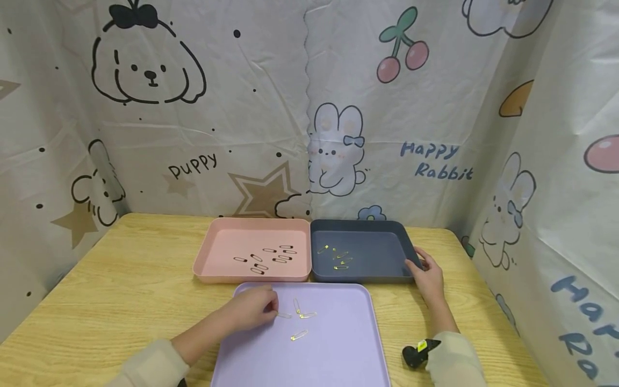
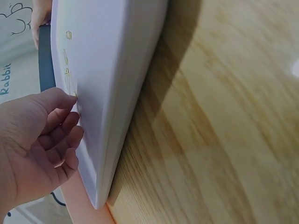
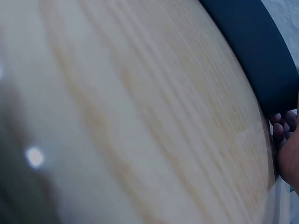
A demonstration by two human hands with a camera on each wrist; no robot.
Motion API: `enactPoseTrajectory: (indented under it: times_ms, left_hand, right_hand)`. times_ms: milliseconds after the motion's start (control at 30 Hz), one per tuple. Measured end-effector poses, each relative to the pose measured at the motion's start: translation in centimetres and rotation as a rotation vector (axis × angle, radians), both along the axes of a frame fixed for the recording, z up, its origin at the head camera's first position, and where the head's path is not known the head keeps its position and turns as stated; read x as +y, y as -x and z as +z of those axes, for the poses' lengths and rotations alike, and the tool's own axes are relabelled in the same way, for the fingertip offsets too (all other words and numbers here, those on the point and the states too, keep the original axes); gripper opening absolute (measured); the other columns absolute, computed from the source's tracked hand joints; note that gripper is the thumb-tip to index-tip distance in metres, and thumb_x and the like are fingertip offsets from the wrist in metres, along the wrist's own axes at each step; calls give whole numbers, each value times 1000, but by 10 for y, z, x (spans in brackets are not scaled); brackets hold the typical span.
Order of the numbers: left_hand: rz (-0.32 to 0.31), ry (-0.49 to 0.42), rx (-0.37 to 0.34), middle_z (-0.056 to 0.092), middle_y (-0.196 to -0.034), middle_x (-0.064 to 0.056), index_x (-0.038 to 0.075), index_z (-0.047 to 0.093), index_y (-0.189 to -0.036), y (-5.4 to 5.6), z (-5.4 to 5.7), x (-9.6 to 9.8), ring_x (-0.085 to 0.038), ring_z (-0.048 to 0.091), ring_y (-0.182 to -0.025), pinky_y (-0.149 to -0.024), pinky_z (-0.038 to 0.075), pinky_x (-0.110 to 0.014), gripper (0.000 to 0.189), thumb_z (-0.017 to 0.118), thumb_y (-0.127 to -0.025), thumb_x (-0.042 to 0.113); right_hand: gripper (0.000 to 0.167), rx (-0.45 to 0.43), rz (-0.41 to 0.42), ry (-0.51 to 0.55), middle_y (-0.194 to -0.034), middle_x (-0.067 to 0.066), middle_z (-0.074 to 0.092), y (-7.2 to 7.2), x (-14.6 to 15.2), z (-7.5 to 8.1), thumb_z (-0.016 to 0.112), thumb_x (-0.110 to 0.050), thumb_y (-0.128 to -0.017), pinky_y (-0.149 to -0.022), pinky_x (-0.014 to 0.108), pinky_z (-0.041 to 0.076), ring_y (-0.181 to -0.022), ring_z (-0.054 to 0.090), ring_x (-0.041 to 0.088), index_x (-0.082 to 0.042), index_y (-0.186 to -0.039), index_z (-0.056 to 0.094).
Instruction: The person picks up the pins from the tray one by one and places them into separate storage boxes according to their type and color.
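My left hand (image 1: 253, 309) is over the upper left of a lavender tray (image 1: 333, 355), its thumb and forefinger pinching one end of a gold safety pin (image 1: 284, 315). In the left wrist view the other fingers of that hand (image 2: 44, 135) curl loosely beside the tray. Several more gold safety pins (image 1: 300, 335) lie on the lavender tray. My right hand (image 1: 429, 277) grips the right rim of a dark blue tray (image 1: 382, 252), thumb on the rim and fingers outside. Inside that tray lie several gold safety pins (image 1: 341, 267) toward its left.
A pink tray (image 1: 220, 244) holding several dark safety pins (image 1: 257, 271) stands against the dark blue tray's left side. All three trays sit on a wooden table (image 1: 121, 279). A printed curtain (image 1: 271, 123) hangs behind and at both sides.
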State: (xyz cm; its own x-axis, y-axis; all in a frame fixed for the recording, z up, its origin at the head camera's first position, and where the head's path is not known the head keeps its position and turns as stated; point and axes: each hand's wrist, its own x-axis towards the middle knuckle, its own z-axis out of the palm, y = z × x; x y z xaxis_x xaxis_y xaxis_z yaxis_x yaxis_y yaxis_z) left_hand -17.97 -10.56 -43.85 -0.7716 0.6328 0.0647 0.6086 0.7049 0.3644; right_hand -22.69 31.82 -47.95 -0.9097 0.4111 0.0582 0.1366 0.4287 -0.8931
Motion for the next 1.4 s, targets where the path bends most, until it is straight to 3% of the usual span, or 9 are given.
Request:
enactPoseTrajectory:
  times_ms: [200, 467, 933, 1400]
  left_hand:
    - [30, -18, -66, 46, -72, 9, 15, 57, -72, -1, 1, 1, -3, 40, -64, -60, 38, -20, 9, 65, -74, 12]
    - [67, -56, -125, 49, -75, 6, 14, 56, -75, 2, 4, 1, -6, 43, -67, -63, 40, -22, 9, 64, -79, 12]
    - [97, -130, -114, 55, -80, 3, 11, 59, -80, 23, 22, 17, -9, 49, -73, -66, 43, -23, 4, 63, -81, 11]
    - [102, -232, -162, 57, -77, 1, 6, 61, -79, 49, 39, 43, -10, 49, -71, -63, 42, -22, 5, 60, -83, 9]
  right_hand:
    - [52, 2, -4, -10, -125, 16, 51, 0, 0, -1, 61, -29, -90, -69, 7, 34, -106, 45, 19, -17, -138, 46]
    - [52, 2, -5, -9, -127, 15, 50, 1, 1, -2, 61, -31, -90, -71, 8, 33, -108, 44, 18, -17, -138, 46]
    - [53, -8, -1, -7, -130, 17, 49, 0, 0, -1, 61, -30, -90, -69, 5, 33, -112, 45, 21, -16, -139, 45]
    - [52, 10, -6, -7, -127, 17, 52, 0, -1, 0, 61, -27, -90, -69, 5, 33, -108, 46, 19, -16, -138, 46]
